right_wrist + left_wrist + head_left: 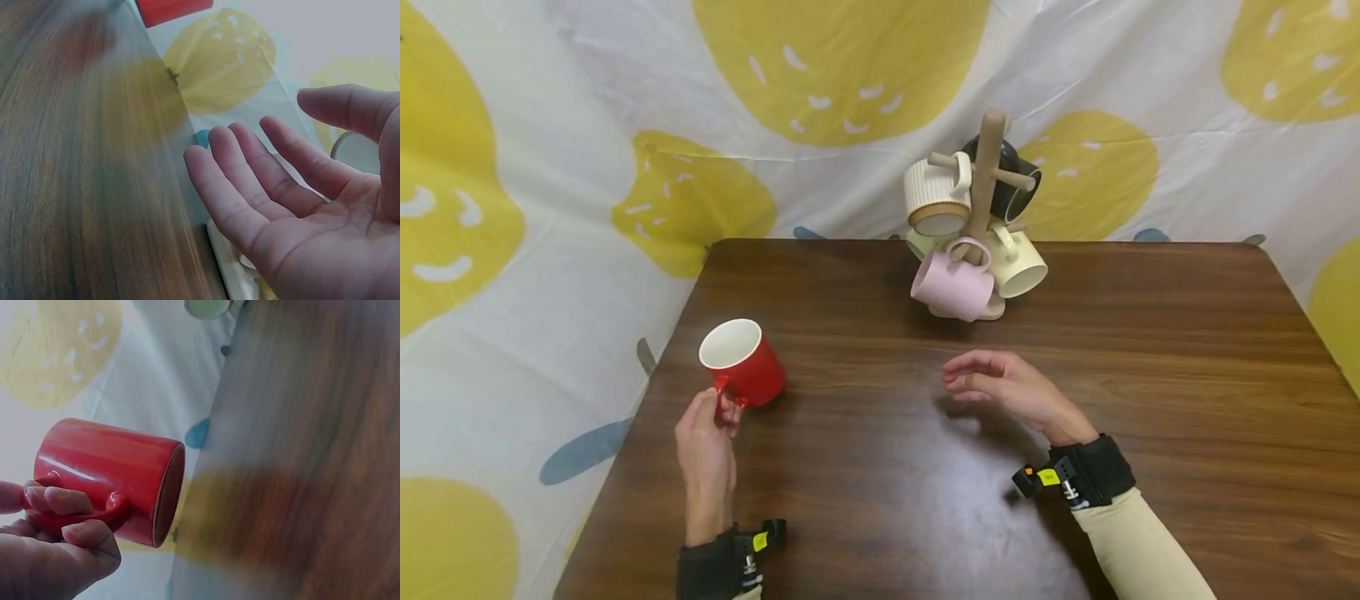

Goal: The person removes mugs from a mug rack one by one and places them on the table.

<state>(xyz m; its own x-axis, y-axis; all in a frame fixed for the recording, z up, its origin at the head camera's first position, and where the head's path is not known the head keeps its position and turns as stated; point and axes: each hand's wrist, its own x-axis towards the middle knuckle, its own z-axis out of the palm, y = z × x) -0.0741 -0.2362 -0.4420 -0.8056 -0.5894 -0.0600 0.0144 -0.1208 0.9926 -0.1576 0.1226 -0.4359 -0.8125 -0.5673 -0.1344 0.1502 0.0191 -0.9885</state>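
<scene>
My left hand grips the handle of a red mug with a white inside, over the left part of the table. In the left wrist view the fingers curl through the mug's handle, and a gap shows between its base and the tabletop. My right hand holds nothing; it hovers over the middle of the table, palm turned toward the left. Its fingers are loosely extended in the right wrist view, thumb apart from them.
At the back stands a wooden mug tree. On it hang a ribbed white mug, a black mug, a pink mug, a cream mug and a partly hidden greenish one. A lemon-print cloth hangs behind the brown table.
</scene>
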